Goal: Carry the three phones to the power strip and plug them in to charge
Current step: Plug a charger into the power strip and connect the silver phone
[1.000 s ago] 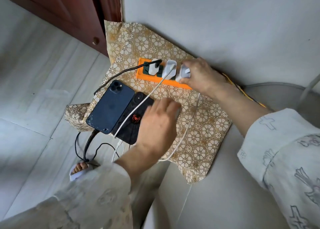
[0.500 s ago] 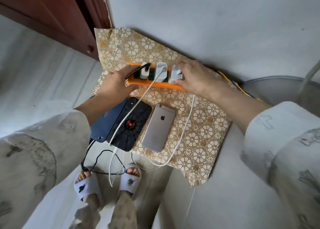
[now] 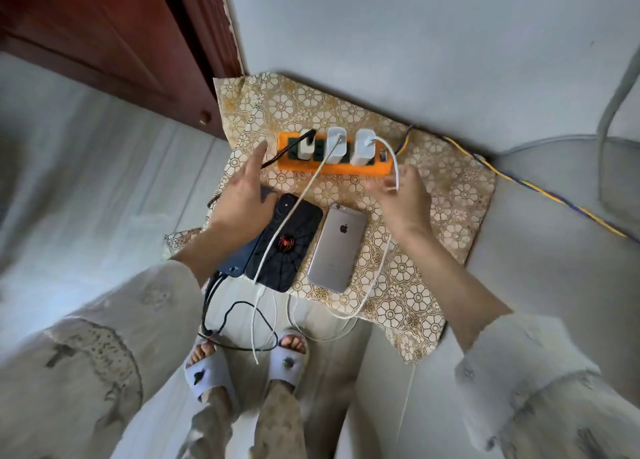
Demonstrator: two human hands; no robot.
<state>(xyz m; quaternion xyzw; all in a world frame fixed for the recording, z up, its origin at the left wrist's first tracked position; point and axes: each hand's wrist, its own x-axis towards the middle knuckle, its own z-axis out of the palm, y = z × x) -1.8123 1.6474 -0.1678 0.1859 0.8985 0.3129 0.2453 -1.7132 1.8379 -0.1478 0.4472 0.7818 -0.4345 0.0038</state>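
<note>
On the cloth [image 3: 450, 195], three phones [image 3: 337, 247] lie seemingly plugged into the power strip [image 3: 346, 171]; left hand [image 3: 242, 195] spread empty, right hand [image 3: 403, 198] pinches a white cable [image 3: 375, 278].

silver phone [image 3: 336, 248]: Apple logo | black phone [image 3: 284, 243]: red spider emblem
</note>
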